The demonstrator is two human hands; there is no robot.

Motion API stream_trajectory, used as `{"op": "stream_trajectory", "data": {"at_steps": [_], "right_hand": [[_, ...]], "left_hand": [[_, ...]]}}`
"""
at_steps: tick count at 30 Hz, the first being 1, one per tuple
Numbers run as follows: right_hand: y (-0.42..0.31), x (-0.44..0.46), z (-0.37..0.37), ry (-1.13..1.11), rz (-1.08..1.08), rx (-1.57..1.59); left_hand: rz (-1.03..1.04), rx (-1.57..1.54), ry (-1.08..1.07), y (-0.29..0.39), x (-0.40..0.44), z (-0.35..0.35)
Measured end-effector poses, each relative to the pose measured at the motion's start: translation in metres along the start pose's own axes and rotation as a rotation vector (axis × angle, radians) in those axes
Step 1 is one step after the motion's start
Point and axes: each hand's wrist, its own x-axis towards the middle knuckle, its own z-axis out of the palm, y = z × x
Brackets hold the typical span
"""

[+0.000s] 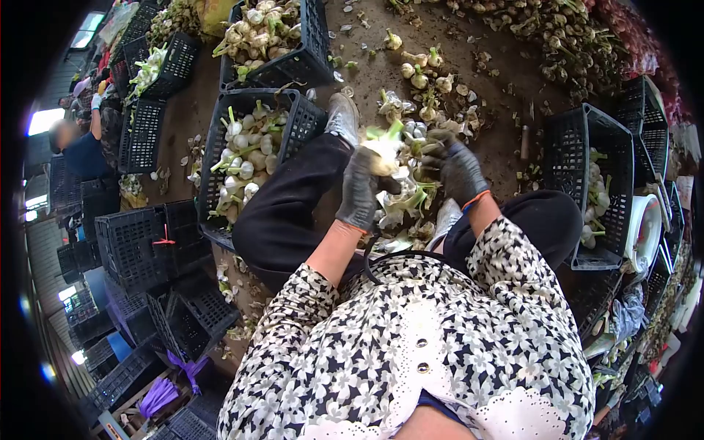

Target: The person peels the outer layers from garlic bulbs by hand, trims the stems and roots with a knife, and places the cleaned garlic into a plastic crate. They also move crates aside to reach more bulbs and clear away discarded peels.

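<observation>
My left hand (361, 187), in a dark glove, is wrapped round a pale garlic bulb (384, 150) with a short green stem, held between my knees. To its right, my right hand (460, 172), also gloved, is partly blurred, its fingers bent toward the bulb; whether they hold anything is hard to make out. Peeled skins and cut stems (402, 205) lie in a heap below both hands. Just beyond them, several untrimmed garlic bulbs (419, 81) rest on the brown floor.
A black crate of trimmed garlic (290, 158) stands by my left leg, another crate of garlic (323, 55) behind it. On the right is a crate (576, 183) with some bulbs. Piled garlic (565, 37) lies at the top right. Another person (86, 155) is far left.
</observation>
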Motion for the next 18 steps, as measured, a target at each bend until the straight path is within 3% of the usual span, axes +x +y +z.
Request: {"op": "stream_trajectory", "data": {"at_steps": [1,3,4,5,7,8,11,13,15,16,18], "right_hand": [[0.015,-0.013,0.043,0.116,-0.144,-0.309],[0.044,0.011,0.030,0.074,-0.649,-0.961],[0.041,0.003,0.036,0.064,-0.379,-0.421],[0.040,0.000,0.039,0.060,-0.379,-0.418],[0.038,-0.003,0.036,0.098,-0.496,-0.464],[0.040,-0.001,0.030,0.081,-0.495,-0.453],[0.048,0.000,0.029,0.105,-0.622,-0.742],[0.048,-0.004,0.034,0.149,-0.587,-0.683],[0.048,0.005,0.027,0.236,-0.684,-0.772],[0.051,0.011,0.022,0.312,-0.717,-0.837],[0.049,0.019,0.013,0.315,-0.695,-0.674]], "left_hand": [[0.277,0.383,0.050,-0.006,0.004,0.004],[0.569,1.240,0.024,0.002,-0.007,0.008],[0.637,1.321,0.045,0.003,-0.009,0.011],[0.638,1.326,0.047,0.003,-0.007,0.010],[-0.033,0.023,0.010,0.007,-0.003,0.014],[-0.240,-0.199,0.010,0.013,-0.005,0.014],[-0.384,-0.353,0.078,0.011,0.003,0.007],[-0.308,-0.324,0.100,0.003,0.010,0.003],[-0.045,-0.023,0.122,-0.001,0.013,0.004],[-0.044,-0.022,0.120,-0.001,0.014,0.005],[0.261,0.520,0.122,-0.003,0.014,0.007]]}}
